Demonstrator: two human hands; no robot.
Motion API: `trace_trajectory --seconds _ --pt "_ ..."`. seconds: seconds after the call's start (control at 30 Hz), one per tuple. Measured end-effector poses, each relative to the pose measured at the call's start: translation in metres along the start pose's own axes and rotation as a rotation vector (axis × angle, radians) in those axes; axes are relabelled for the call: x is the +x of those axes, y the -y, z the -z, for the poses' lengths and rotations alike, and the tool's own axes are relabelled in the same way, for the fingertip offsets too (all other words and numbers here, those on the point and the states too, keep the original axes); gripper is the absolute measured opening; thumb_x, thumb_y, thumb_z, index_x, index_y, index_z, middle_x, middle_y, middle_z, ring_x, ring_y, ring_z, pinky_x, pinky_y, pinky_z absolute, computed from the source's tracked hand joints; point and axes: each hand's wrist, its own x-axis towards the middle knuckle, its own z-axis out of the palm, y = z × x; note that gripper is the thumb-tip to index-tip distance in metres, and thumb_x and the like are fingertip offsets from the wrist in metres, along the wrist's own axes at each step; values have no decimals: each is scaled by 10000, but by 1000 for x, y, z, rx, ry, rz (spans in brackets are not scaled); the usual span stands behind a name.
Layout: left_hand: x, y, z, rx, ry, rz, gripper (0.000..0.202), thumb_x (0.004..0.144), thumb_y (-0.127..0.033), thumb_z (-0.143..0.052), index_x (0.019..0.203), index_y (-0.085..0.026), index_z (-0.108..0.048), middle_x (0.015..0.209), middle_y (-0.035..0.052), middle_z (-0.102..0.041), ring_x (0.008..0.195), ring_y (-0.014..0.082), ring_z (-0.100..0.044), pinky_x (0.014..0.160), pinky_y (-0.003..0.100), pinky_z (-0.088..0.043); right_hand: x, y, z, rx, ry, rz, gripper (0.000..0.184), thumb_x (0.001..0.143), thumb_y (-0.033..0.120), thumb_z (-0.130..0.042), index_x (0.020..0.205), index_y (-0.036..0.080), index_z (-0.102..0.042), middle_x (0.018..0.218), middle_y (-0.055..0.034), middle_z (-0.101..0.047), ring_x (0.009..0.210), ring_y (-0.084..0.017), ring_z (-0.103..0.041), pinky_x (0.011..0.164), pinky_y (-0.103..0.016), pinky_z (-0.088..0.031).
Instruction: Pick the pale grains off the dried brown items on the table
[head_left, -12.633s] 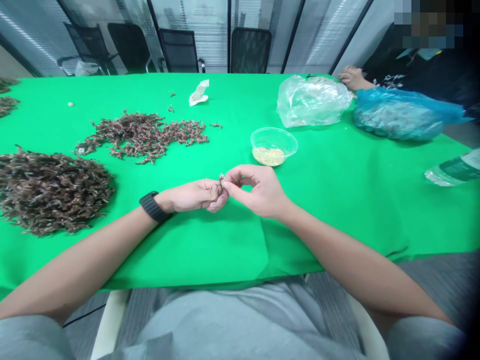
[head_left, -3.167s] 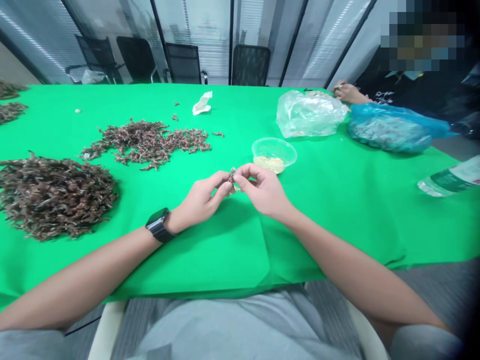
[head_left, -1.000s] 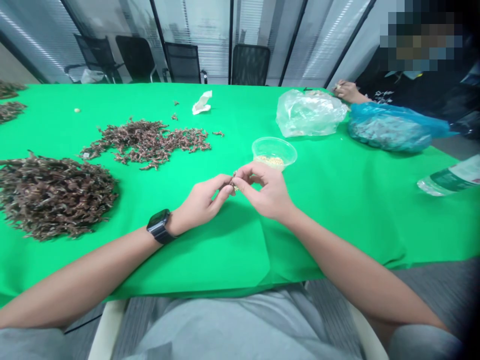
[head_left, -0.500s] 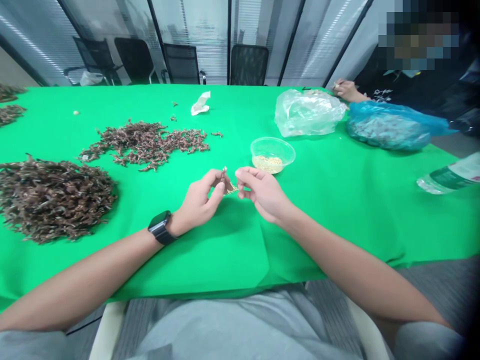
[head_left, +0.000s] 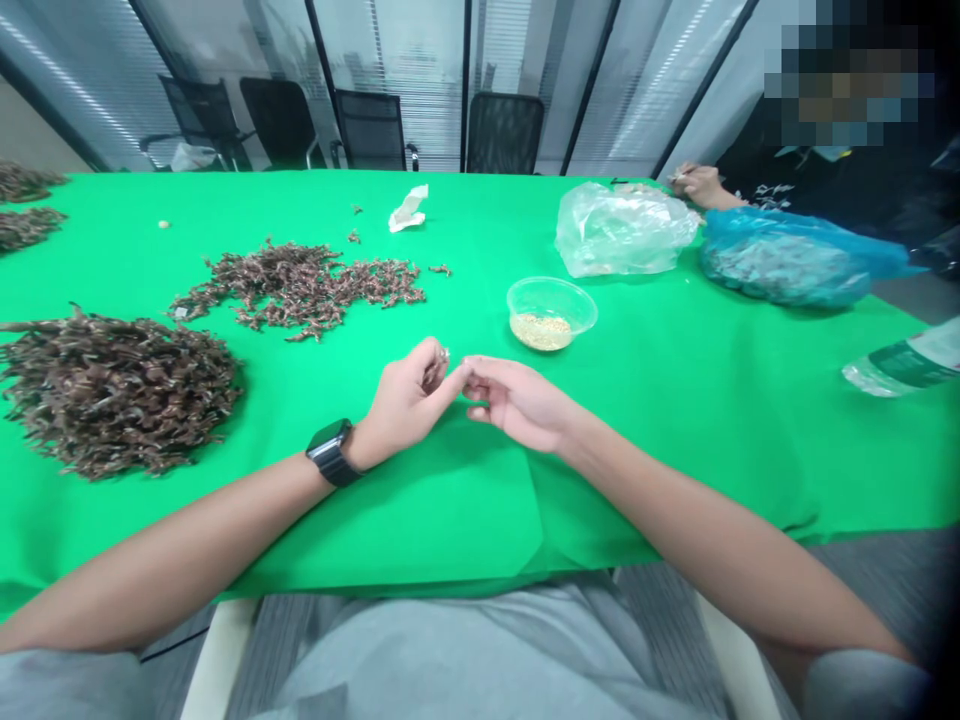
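My left hand (head_left: pixel 411 402) is curled, with its fingertips pinching a small dried brown plant piece (head_left: pixel 444 353). My right hand (head_left: pixel 517 404) lies relaxed and open just to the right, holding nothing, its fingertip almost at my left hand. Directly behind my hands stands a small clear plastic bowl (head_left: pixel 552 313) holding pale seeds. To the left lie a large heap of dried brown plant pieces (head_left: pixel 116 392) and a looser heap (head_left: pixel 296 290), both on a green cloth (head_left: pixel 420 510).
A clear plastic bag (head_left: pixel 622 232) and a full blue plastic bag (head_left: pixel 784 260) lie at the far right, beside a co-worker's hand (head_left: pixel 701 185). A plastic bottle (head_left: pixel 904 365) lies at the right edge. Crumpled paper (head_left: pixel 409 208) rests farther back.
My hands have drawn apart and my right hand has let go and opened. The pale strand between my fingers no longer shows, and my left hand keeps the small piece.
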Motion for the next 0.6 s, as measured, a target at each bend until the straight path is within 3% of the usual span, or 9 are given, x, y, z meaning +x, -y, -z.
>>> trace_trajectory --seconds 0.2,0.6 --pt "1 4 2 84 -10 -80 128 968 -307 -634 1041 -201 -630 598 -84 -408 514 81 -358 501 224 -258 -1 -1 2 7 6 -7 244 787 354 -794 852 172 -646 718 34 -542 670 -96 -481 590 -224 -422" --pt "0 11 2 155 -76 -158 119 968 -292 -642 951 -184 -688 584 -69 -511 503 71 -400 499 219 -279 -1 0 4 -43 5 -18 239 785 352 -813 877 179 -677 760 28 -564 673 -85 -490 592 -222 -431"
